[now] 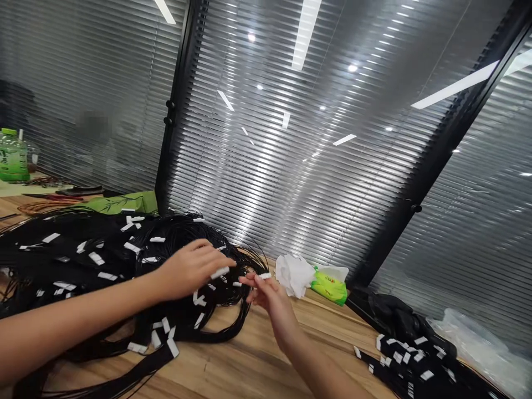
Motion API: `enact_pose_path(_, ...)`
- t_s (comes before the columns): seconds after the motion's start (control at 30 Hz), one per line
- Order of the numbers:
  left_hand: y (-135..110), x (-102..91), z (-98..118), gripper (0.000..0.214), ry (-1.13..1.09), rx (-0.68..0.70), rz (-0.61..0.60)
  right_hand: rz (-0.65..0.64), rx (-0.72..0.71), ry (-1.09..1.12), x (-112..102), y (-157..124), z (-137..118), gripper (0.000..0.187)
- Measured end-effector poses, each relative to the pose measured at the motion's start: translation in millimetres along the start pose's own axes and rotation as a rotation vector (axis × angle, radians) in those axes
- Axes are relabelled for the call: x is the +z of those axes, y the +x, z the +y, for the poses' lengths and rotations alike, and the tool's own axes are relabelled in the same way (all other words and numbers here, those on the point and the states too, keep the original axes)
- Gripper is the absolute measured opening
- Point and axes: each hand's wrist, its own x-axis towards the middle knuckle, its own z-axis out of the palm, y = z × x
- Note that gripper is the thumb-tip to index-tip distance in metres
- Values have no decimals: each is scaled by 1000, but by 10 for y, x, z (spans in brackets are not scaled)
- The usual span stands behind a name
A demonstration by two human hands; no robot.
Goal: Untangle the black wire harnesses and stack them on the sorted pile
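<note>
Closed grey blinds behind black-framed glass panels fill the upper frame, mirroring ceiling light strips. Below them runs a wooden table (249,366), its far edge meeting the glass.

A heap of black cables (83,260) dotted with white tags covers the left half of the table, and loops spill toward the bottom edge. The left hand (191,269) reaches over the heap at centre frame, fingers bent and close together, with their tips on a white tag (219,271); I cannot tell whether it grips that tag. Just right of it, the right hand (266,293) pinches a second white tag (265,275) between thumb and forefinger, the other fingers curled loosely.

Right of the hands lies a green tissue pack (330,287) with a white tissue (293,274) pulled up; its printing is too small to read. A smaller bundle of tagged cables (409,360) sits at lower right beside a black bag (390,313). At far left stands a green bottle (12,158) whose label is unreadable.

Bare wood lies open between the two cable piles, along the bottom centre.
</note>
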Motion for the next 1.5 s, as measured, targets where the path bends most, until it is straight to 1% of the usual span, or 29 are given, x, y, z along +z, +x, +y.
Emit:
enact_pose_path(0.07, -46, -216, -381, 29, 10, -52, 30, -32, -43, -99, -19, 243, -63, 37)
enact_pose_path(0.13, -98, -441, -778, 22, 15, -88, 45, -67, -75, -130, -5, 471, -103, 37)
enact_pose_path(0.2, -151, -652, -1128, 19, 39, -146, 120, -119, -96, -89, 66, 667, -136, 36)
enact_pose_path(0.27, -204, -828, -1378, 16, 42, -201, 193, -135, -161, -20, 190, 822, -178, 32)
enact_pose_path(0.3, -226, -899, -1459, 15, 39, -226, 187, -137, -188, -1, 262, 883, -204, 30)
enact_pose_path(0.37, -252, -1010, -1545, 15, 18, -323, 311, -150, -233, 19, 404, 983, -262, 27)
enact_pose_path(0.47, -253, -1115, -1590, 18, -3, -461, 485, -170, -281, 23, 555, 1113, -325, 27)
enact_pose_path(0.53, -271, -1157, -1641, 21, -9, -493, 540, -176, -283, 6, 597, 1204, -309, 29)
enact_pose_path(0.57, -302, -1169, -1680, 22, -9, -502, 552, -179, -271, -9, 604, 1249, -277, 29)
enact_pose_path(0.6, -352, -1175, -1725, 26, -21, -514, 518, -181, -252, -31, 604, 1291, -228, 29)
enact_pose_path(0.63, -421, -1173, -1768, 29, -35, -544, 462, -180, -226, -56, 601, 1326, -163, 28)
enact_pose_path(0.67, -504, -1164, -1802, 33, -52, -581, 371, -179, -196, -86, 597, 1354, -86, 28)
enact_pose_path(0.7, -595, -1149, -1822, 36, -79, -600, 245, -176, -164, -117, 594, 1373, -3, 28)
enact_pose_path(0.73, -686, -1128, -1822, 39, -125, -606, 79, -173, -131, -144, 592, 1383, 81, 29)
enact_pose_path(0.8, -842, -1079, -1764, 41, -198, -611, -205, -170, -64, -189, 593, 1381, 227, 32)
enact_pose_path(0.9, -946, -1017, -1595, 39, -265, -624, -400, -174, 13, -238, 594, 1347, 336, 35)
enact_pose_path(1.0, -930, -992, -1482, 36, -287, -653, -473, -154, 54, -275, 575, 1310, 320, 39)
enact_pose_path(1.07, -895, -989, -1474, 39, -262, -707, -468, -113, 57, -292, 546, 1286, 284, 41)
enact_pose_path(1.1, -875, -988, -1484, 41, -229, -742, -446, -84, 49, -295, 529, 1272, 268, 42)
enact_pose_path(1.2, -790, -980, -1520, 44, -93, -823, -337, 18, -1, -286, 481, 1191, 240, 41)
enact_pose_path(1.27, -689, -962, -1512, 45, -46, -846, -273, 87, -56, -273, 467, 1064, 245, 39)
enact_pose_path(1.33, -540, -918, -1450, 44, -62, -842, -209, 154, -129, -251, 476, 839, 284, 38)
enact_pose_path(1.4, -340, -838, -1309, 41, -130, -798, -136, 197, -193, -221, 503, 508, 377, 36)
enact_pose_path(1.43, -225, -783, -1200, 39, -187, -762, -93, 168, -225, -194, 519, 311, 447, 36)
enact_pose_path(1.5, 23, -654, -898, 35, -336, -651, -26, -1, -190, -152, 541, -108, 628, 38)
